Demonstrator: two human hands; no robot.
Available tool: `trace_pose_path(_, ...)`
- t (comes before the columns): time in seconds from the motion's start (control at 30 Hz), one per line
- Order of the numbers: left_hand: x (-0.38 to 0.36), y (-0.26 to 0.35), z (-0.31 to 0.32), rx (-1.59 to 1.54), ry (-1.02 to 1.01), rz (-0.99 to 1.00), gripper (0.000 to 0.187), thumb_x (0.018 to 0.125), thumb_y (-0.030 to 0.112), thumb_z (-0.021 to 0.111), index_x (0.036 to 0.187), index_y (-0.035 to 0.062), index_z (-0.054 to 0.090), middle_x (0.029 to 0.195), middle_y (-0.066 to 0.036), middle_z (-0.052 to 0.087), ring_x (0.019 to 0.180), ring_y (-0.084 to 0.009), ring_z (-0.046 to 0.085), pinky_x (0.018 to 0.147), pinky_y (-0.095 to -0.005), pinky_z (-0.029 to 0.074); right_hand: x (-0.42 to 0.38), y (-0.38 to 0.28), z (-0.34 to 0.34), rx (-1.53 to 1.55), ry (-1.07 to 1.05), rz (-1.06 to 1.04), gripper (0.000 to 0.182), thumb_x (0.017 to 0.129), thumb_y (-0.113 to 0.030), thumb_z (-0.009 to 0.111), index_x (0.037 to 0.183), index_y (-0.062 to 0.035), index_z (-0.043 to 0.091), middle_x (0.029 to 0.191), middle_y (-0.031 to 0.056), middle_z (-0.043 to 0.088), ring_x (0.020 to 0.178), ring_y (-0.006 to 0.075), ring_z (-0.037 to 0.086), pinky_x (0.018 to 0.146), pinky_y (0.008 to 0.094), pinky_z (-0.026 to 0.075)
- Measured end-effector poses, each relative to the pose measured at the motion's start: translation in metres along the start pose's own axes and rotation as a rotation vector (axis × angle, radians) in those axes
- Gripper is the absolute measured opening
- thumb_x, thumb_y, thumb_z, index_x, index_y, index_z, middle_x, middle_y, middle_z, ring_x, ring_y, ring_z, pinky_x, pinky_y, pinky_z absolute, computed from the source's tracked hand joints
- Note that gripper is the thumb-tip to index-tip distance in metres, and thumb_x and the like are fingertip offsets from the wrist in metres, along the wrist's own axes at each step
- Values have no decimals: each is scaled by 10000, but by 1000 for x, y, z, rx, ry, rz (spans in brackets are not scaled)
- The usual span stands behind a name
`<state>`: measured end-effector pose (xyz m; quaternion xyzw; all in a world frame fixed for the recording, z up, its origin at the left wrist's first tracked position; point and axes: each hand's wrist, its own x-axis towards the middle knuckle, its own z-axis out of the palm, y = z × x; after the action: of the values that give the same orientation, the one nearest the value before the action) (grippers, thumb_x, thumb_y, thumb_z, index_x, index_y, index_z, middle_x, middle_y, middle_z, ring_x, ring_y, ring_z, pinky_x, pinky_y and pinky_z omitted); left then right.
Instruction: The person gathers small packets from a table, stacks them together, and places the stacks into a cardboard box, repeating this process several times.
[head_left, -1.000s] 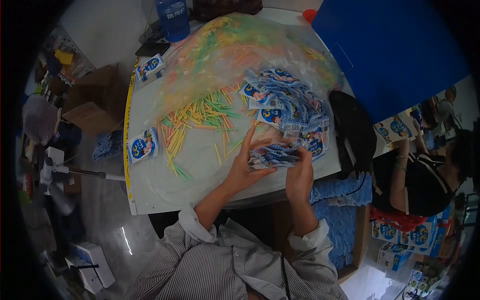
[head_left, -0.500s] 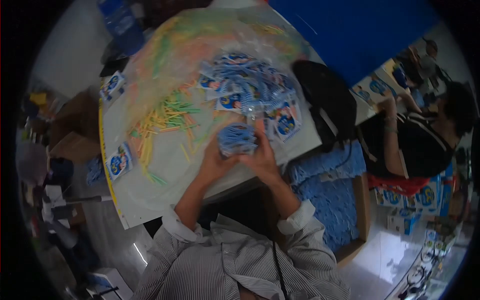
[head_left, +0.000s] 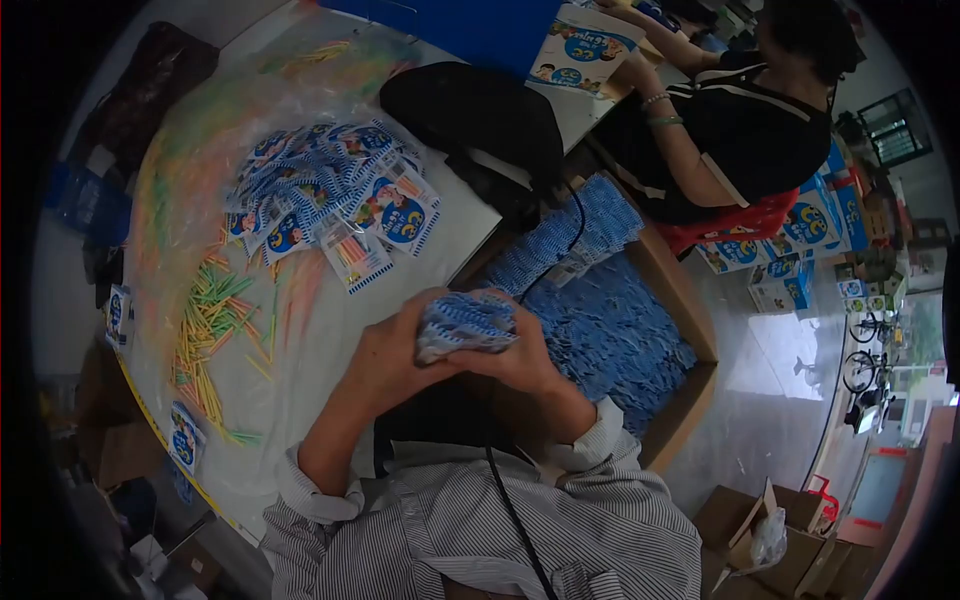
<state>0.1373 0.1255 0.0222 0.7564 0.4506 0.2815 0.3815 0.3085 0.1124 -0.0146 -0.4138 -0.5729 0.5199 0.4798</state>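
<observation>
A stack of small blue-and-white printed packets is gripped between my two hands, over the table's near edge. My left hand is closed around its left side. The fingers of my right hand wrap its right side. To my right stands an open cardboard box, its floor covered by packets packed on edge, with a row of packets lying across its far end. On the table beyond my hands lies a heap of blue packets in clear plastic.
Loose yellow, green and orange sticks lie on the white table at left. A black bag rests at its far edge. Another person sits at upper right, handling a printed carton. More cartons stand behind them.
My view has turned to the right, so the table now sits further left and the box shows more fully. My hands still hold the packet stack, now nearer the box.
</observation>
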Motion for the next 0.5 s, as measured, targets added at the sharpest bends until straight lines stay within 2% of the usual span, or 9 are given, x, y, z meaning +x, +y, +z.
trace_pose_path(0.13,9,6,33,52,-139,131,682,618,285,734,1161,40,403,972,-177,570,847,-318,582,731,-353,470,-43,16,-22,77,139,93,485,624,-135,747,1022,7,510,936,63,581,836,125,559,758,251,443)
trace_pose_path(0.2,7,8,45,4,-290,38,718,619,328,728,1175,24,390,1001,-191,554,908,-327,555,788,-367,444,-60,18,-25,135,191,181,460,634,-124,736,1015,9,516,915,58,591,819,116,563,744,245,450)
trace_pose_path(0.33,-9,12,61,65,-313,164,746,621,337,724,1191,6,373,1050,-203,525,966,-336,525,829,-377,421,-86,10,-21,56,262,168,410,641,-94,717,993,8,533,889,62,597,812,122,567,740,251,455)
trace_pose_path(0.4,-18,16,72,-41,-176,239,749,636,342,716,1202,1,363,1111,-207,484,1028,-333,489,854,-385,404,-98,16,-25,208,397,200,348,652,-96,703,954,2,559,847,60,604,768,132,576,715,256,459)
trace_pose_path(0.43,-24,12,75,-28,-177,245,749,636,342,716,1202,1,363,1111,-207,484,1028,-333,489,854,-385,404,-105,15,-32,216,398,189,348,652,-96,703,954,2,559,847,60,604,768,132,576,715,256,459)
trace_pose_path(0.5,-32,-3,83,46,-15,129,708,707,364,663,1219,-1,338,1155,-194,453,1067,-305,466,877,-373,387,-118,11,-55,282,519,336,331,665,-119,696,943,-2,560,867,63,600,745,142,576,701,269,458)
